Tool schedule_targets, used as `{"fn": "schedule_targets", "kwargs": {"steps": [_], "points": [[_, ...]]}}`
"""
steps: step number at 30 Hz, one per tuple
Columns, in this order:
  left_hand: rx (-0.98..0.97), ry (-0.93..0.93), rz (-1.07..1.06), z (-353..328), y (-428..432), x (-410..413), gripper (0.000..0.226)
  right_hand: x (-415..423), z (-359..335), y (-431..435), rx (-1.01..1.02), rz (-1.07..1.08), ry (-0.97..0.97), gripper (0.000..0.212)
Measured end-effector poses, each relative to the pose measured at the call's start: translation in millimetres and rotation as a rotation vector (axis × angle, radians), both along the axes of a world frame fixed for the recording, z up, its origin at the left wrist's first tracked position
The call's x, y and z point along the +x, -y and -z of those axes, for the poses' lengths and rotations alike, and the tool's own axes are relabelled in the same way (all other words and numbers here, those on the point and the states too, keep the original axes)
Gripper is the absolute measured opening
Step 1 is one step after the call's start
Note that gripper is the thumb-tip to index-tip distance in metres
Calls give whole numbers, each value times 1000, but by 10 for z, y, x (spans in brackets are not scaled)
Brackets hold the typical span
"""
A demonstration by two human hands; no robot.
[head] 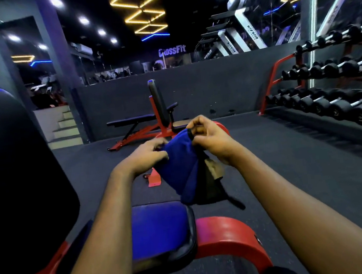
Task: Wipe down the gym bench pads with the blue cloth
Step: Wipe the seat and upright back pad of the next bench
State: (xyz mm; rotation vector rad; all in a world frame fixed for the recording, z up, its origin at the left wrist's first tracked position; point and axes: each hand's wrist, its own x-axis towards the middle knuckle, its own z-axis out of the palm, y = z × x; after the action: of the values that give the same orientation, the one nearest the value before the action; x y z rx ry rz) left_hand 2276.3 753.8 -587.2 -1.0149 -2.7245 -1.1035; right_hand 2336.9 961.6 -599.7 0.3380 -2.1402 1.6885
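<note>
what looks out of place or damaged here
A tan patch shows on the dark pad behind the blue cloth, below the right hand; it may be worn covering, though I cannot tell. Nothing else stands out.

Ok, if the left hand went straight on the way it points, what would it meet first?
The left hand points into the blue cloth it grips. Past that, it would probably meet the right hand, which holds the cloth's other end. Depth between the hands is unclear.

Soft blue cloth [180, 170]; glossy padded seat pad [162, 229]; matt rubbery floor [288, 159].
</note>
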Motion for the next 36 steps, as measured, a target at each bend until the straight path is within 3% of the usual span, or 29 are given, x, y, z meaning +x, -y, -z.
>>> {"fn": "schedule_targets", "kwargs": {"steps": [2,3,6,8,12,16,18,22,25,27,31,33,36], "points": [[4,-28,-50,55,139,67,5,51,4,65,-52,40,32,30],[40,-76,-82,70,172,96,8,86,36,104,-63,19,87,24],[34,-94,-134,97,243,202,9,109,251,217,-33,-196,292,36],[13,-33,-136,144,323,205,8,88,429,268,36,-312,338,28],[31,28,-188,307,596,222,13,-82,716,361,102,-230,435,31],[271,86,-192,512,776,238,21,-182,810,464,-95,-359,480,47],[282,83,-257,591,836,210,21,-151,785,476,-143,-421,541,41],[232,-134,-407,764,775,202,12,-88,856,546,-16,-511,658,32],[319,-291,-457,755,683,196,13,-99,1037,615,75,-417,614,48],[340,-325,-481,738,642,181,11,-146,1185,632,108,-285,539,29],[391,-392,-577,703,573,198,9,-218,1275,642,-166,-142,526,21],[437,-418,-623,662,549,197,9,-194,1236,668,-173,-234,583,30],[496,-439,-684,562,530,188,11,-207,1229,721,-145,-299,544,72]]}}
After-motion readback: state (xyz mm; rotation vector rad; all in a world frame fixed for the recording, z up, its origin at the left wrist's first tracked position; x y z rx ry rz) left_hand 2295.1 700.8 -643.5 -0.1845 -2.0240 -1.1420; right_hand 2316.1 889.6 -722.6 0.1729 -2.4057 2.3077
